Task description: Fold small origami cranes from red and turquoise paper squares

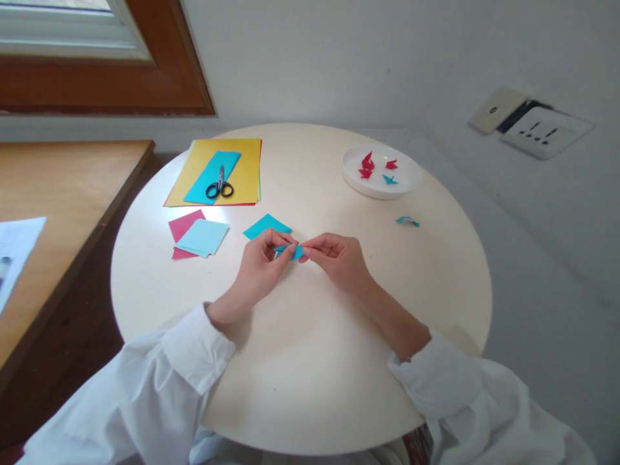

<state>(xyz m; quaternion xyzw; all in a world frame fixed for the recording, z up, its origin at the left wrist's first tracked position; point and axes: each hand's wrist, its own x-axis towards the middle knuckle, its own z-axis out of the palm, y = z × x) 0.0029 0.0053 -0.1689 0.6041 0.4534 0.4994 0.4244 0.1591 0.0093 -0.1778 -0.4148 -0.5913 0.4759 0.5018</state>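
Observation:
Between my hands, over the middle of the round table [310, 361], is a small folded piece of blue paper [297, 253]. My left hand [264, 261] pinches its left part between thumb and fingers. My right hand [341, 258] closes thumb and fingertips on its right end. The fingers hide part of the paper, so its exact folded shape is unclear. Just behind my left hand lies a flat blue paper square [268, 225], turned cornerwise.
Pale blue squares [206, 236] overlap pink ones [185, 223] at left. Behind them, black-handled scissors [220, 187] rest on blue paper [227, 165] over yellow sheets [252, 174]. A white dish [356, 184] holds several red and blue origami figures. A blue strip [407, 221] lies nearby.

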